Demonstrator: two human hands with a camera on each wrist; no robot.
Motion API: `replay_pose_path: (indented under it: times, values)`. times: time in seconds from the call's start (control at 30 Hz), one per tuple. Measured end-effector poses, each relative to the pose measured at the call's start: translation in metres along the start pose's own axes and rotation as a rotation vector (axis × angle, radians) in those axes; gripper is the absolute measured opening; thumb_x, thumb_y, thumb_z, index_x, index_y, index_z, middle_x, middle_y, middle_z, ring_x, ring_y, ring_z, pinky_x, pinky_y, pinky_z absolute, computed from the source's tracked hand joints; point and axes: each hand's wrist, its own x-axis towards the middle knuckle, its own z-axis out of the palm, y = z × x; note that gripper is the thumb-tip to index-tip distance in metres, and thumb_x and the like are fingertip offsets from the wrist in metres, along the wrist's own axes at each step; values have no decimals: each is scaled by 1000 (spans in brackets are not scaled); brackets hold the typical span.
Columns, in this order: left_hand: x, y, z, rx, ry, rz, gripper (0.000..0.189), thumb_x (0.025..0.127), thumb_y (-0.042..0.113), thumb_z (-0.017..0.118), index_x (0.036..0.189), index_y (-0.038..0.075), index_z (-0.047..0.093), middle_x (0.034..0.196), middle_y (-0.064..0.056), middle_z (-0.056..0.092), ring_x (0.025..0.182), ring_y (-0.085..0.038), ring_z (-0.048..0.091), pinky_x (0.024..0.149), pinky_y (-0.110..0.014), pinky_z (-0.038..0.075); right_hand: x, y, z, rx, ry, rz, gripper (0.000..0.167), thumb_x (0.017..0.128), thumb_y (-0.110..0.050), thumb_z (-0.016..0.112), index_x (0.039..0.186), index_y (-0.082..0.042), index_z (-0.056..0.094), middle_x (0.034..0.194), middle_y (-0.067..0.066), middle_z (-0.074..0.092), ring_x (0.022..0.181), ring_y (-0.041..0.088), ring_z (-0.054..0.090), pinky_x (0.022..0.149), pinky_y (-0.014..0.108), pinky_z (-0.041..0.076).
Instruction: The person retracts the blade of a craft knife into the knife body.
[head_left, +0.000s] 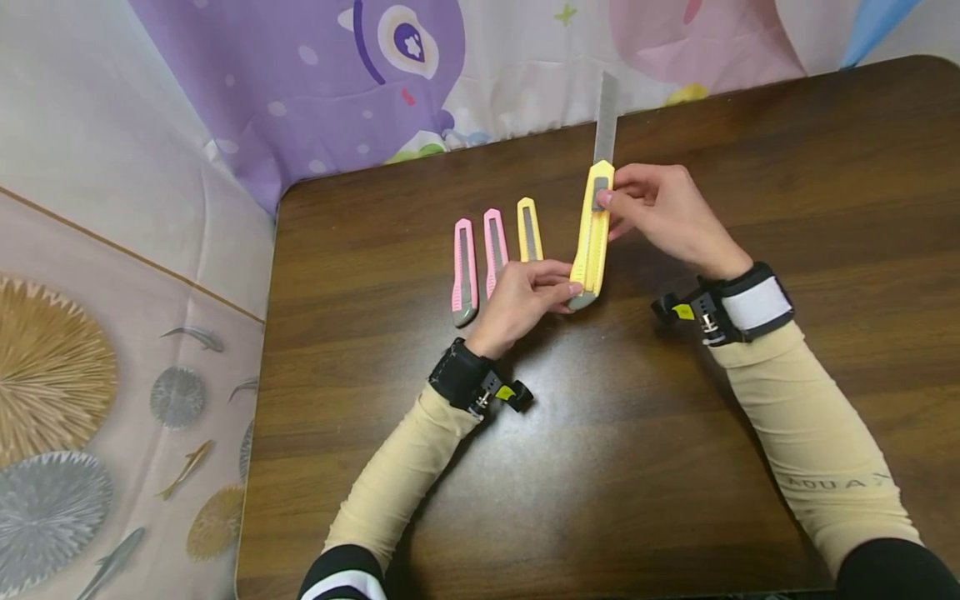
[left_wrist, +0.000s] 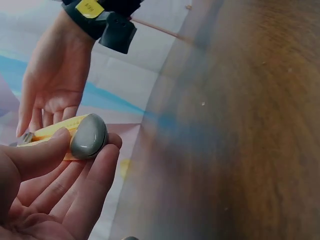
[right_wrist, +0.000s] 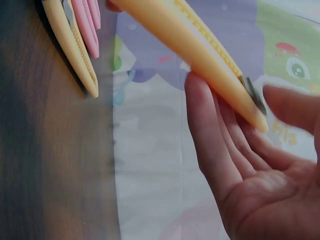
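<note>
A yellow box cutter (head_left: pixel 592 237) is held up above the table with its long grey blade (head_left: pixel 606 117) extended, pointing away from me. My left hand (head_left: pixel 517 302) pinches its grey end cap (left_wrist: pixel 90 136) between thumb and fingers. Near the blade end, my right hand (head_left: pixel 667 212) has its thumb on the grey slider (right_wrist: pixel 254 95) and its fingers behind the yellow body. Left of the held knife lie another yellow box cutter (head_left: pixel 529 229) and two pink box cutters (head_left: pixel 465 271), (head_left: pixel 492 237) side by side, blades retracted. My left hand partly covers the nearer ends of two of them.
The brown wooden table (head_left: pixel 637 467) carries the knives. A patterned curtain (head_left: pixel 300 83) hangs along its far edge, and a pale cloth with printed fish and round shapes (head_left: pixel 150 333) lies beyond the left edge.
</note>
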Motion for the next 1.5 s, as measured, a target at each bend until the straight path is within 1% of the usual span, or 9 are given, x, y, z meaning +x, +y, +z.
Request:
replay_pose_path:
  times: [0.13, 0.27, 0.43, 0.63, 0.8, 0.97, 1.1, 1.2, 1.5]
  values:
    - [0, -3, 4, 27, -3, 14, 24, 91, 5, 68, 113, -4, 69, 107, -23, 73, 80, -12, 71, 75, -41, 64, -1, 0, 1, -33, 75, -32, 28, 97, -21, 62, 106, 5, 67, 82, -8, 67, 61, 8, 68, 61, 27, 62]
    - [1, -6, 7, 44, -3, 13, 24, 90, 6, 70, 112, -3, 70, 105, -21, 74, 79, -13, 72, 73, -38, 64, -1, 1, 2, -48, 106, -57, 28, 98, -21, 61, 100, 5, 70, 75, -10, 67, 55, 8, 67, 56, 25, 60]
    - [1, -10, 11, 40, -24, -4, 24, 90, 6, 70, 112, -4, 69, 105, -22, 74, 84, -17, 73, 73, -32, 64, 0, 2, 6, -94, 105, -66, 26, 97, -20, 63, 98, 5, 72, 71, -11, 66, 53, 7, 65, 52, 22, 58]
    - [2, -12, 13, 43, -18, -12, 23, 90, 5, 69, 111, -5, 69, 104, -23, 74, 84, -17, 73, 73, -32, 64, 0, 3, 9, -191, 111, -73, 24, 97, -20, 63, 96, 1, 73, 74, -1, 69, 53, 5, 65, 53, 15, 53]
    - [2, -11, 15, 48, -13, -13, 23, 90, 5, 69, 111, -6, 69, 104, -23, 74, 84, -17, 73, 73, -32, 64, 0, 3, 9, -246, 133, -80, 23, 97, -20, 63, 93, 0, 74, 75, 5, 70, 54, 0, 61, 52, 14, 48]
    - [2, -11, 16, 53, -10, -15, 23, 90, 5, 69, 110, -6, 69, 103, -23, 74, 84, -18, 74, 73, -31, 64, -1, 4, 9, -273, 143, -97, 22, 97, -18, 62, 92, 0, 73, 74, 7, 68, 55, 1, 58, 51, 15, 45]
    - [2, -10, 16, 57, -9, -11, 23, 90, 4, 69, 110, -6, 69, 103, -23, 74, 82, -17, 73, 72, -31, 64, -1, 4, 8, -287, 149, -104, 21, 97, -18, 62, 91, -1, 73, 72, 5, 66, 56, 2, 56, 51, 16, 42]
    - [2, -9, 16, 56, -8, -12, 23, 89, 4, 70, 110, -6, 69, 103, -23, 74, 82, -17, 73, 71, -30, 64, -1, 3, 8, -282, 151, -100, 21, 97, -17, 62, 91, -1, 73, 72, 4, 66, 56, 2, 55, 51, 16, 42]
    - [2, -10, 16, 56, -15, -16, 24, 90, 4, 69, 111, -6, 70, 103, -24, 74, 81, -18, 74, 71, -30, 64, -2, 2, 8, -290, 142, -85, 20, 97, -18, 62, 93, -1, 74, 76, 10, 67, 57, 6, 56, 50, 16, 42]
